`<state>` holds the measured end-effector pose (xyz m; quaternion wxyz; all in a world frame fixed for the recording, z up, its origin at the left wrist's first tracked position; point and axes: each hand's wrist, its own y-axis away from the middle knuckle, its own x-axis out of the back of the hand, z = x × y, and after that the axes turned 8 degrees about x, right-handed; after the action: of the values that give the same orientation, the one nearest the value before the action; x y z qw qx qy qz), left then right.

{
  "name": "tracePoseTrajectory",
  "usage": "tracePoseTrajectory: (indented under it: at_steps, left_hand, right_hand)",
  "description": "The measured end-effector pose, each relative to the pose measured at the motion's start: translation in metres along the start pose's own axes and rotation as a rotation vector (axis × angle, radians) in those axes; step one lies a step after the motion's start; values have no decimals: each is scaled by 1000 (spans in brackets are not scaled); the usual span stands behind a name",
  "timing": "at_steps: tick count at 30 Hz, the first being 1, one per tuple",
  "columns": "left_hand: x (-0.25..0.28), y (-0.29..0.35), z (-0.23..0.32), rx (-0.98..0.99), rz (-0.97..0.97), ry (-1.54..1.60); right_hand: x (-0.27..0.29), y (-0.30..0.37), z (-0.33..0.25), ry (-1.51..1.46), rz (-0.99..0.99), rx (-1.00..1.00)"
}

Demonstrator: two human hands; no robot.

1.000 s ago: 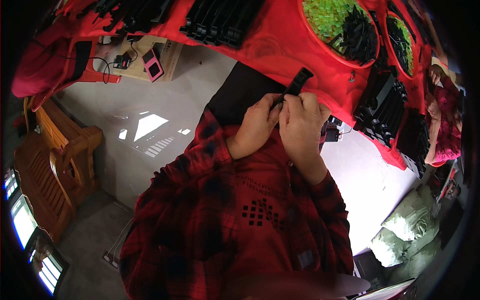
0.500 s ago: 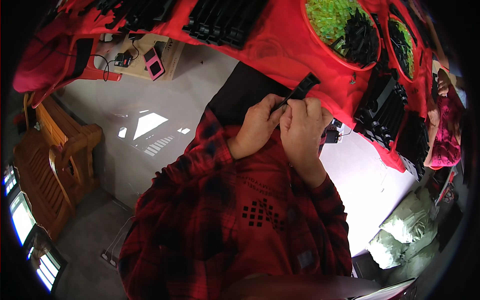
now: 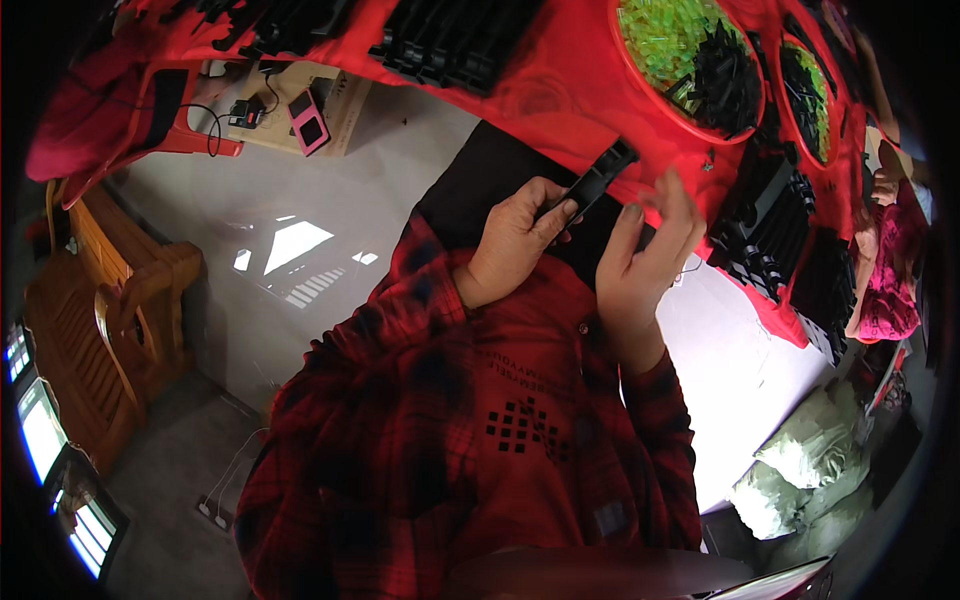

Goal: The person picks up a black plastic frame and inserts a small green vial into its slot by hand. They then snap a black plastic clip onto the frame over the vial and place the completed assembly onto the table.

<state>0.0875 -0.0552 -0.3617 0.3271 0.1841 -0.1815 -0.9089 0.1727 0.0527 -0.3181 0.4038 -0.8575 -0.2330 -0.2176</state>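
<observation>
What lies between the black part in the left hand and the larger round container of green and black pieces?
In the head view, only red tablecloth shows between the black part, held in the left hand, and the larger round container.

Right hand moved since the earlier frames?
Yes. Judged against the red basin, the right hand shifted rightward, off the black plastic part.

On my feed I see a black strip (image 3: 597, 180), red surface (image 3: 545, 108), red tub (image 3: 712, 135), yellow-green bits (image 3: 655, 40), black sticks (image 3: 725, 80), red-and-black plaid shirt (image 3: 365, 410), and red tee (image 3: 520, 500) patterned with black squares (image 3: 517, 432).
</observation>
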Motion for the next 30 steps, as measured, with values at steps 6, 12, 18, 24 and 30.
tracePoseTrajectory:
  at_steps: [6,12,18,24,30]
  left_hand:
    - [1,2,-3,-63,-45,-51]
    - [1,5,0,22,-167,327]
    - [3,10,6,67,-194,398]
    - [8,-3,5,119,-301,314]
    - [8,-2,29,162,-409,242]
  right_hand:
    - [-2,-26,15,-129,-287,-49]
    - [7,-23,4,72,-318,131]
    - [10,-18,-2,60,-261,224]
    - [12,-25,4,104,-278,153]
    - [15,-35,13,88,-201,55]
